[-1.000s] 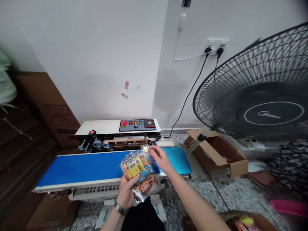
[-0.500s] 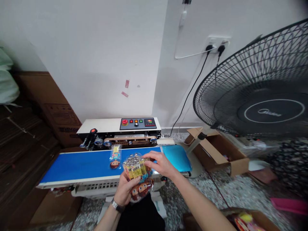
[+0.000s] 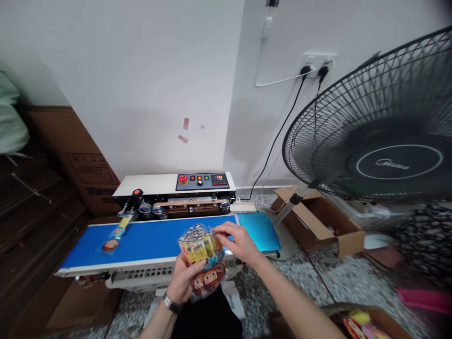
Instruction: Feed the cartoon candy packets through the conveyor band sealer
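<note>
The left hand (image 3: 183, 280) is sitting low in the middle of the frame. It is closing its fingers around a stack of packs (image 3: 202, 256), holding them up like a fan. The packs are clear bags with yellow labels and a little cartoon face at the bottom. The right hand (image 3: 240, 242) is reaching in from the lower right. Its thumb and fingers are pinching the top edge of one pack in the stack.

The stack is hanging just in front of the blue belt (image 3: 141, 242), near the belt's right end. One more pack (image 3: 115, 238) is lying flat on the belt, far over at the left side of the frame, well apart from both hands. Behind the belt, the sealer (image 3: 176, 193) is showing its buttons and lights. A big black fan (image 3: 381, 136) is filling the right side. An open box (image 3: 321, 221) is sitting on the floor below it.
</note>
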A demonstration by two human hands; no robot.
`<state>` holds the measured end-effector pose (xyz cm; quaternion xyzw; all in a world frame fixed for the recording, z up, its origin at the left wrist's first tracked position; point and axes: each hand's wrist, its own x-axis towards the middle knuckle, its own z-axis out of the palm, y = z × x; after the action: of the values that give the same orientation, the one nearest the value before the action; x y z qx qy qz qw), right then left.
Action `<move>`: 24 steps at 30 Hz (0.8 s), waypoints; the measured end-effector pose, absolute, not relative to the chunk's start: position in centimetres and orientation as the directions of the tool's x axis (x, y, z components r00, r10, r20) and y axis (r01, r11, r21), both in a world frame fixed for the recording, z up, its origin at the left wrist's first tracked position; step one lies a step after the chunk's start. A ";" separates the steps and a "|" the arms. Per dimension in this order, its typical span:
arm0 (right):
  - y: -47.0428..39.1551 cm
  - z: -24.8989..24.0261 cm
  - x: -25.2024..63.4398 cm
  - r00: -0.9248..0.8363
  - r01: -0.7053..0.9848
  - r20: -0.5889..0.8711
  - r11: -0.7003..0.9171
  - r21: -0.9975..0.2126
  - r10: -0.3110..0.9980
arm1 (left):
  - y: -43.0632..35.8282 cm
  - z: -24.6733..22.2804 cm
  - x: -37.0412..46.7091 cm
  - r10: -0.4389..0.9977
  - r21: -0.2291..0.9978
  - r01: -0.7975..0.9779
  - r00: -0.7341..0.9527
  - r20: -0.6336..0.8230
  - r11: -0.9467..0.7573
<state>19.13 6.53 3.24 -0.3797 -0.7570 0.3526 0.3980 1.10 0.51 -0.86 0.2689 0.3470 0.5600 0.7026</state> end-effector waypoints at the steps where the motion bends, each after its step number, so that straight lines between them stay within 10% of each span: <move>1: 6.5 2.8 19.1 -0.351 0.250 0.306 0.403 -0.880 0.885 | 0.5 -0.8 1.1 0.974 0.762 -0.606 0.132 -0.187 0.228; 11: 6.3 -1.2 18.5 0.018 -0.020 0.154 0.154 -0.988 0.988 | 1.0 -1.6 1.3 0.972 0.752 -0.621 0.075 -0.224 0.221; 18: 12.8 -4.6 24.2 0.332 0.515 0.078 -0.111 -0.850 0.940 | 0.6 -2.3 0.7 0.949 0.730 -0.629 0.039 -0.313 0.267; 24: 14.9 -4.8 22.5 0.267 0.629 0.069 -0.120 -0.768 0.961 | 0.4 -2.0 1.1 0.953 0.733 -0.626 0.054 -0.299 0.266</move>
<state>22.54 14.95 -4.82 -0.7111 -0.5591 0.2327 0.3573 1.07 0.45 -1.95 0.2108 0.3876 0.5680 0.6948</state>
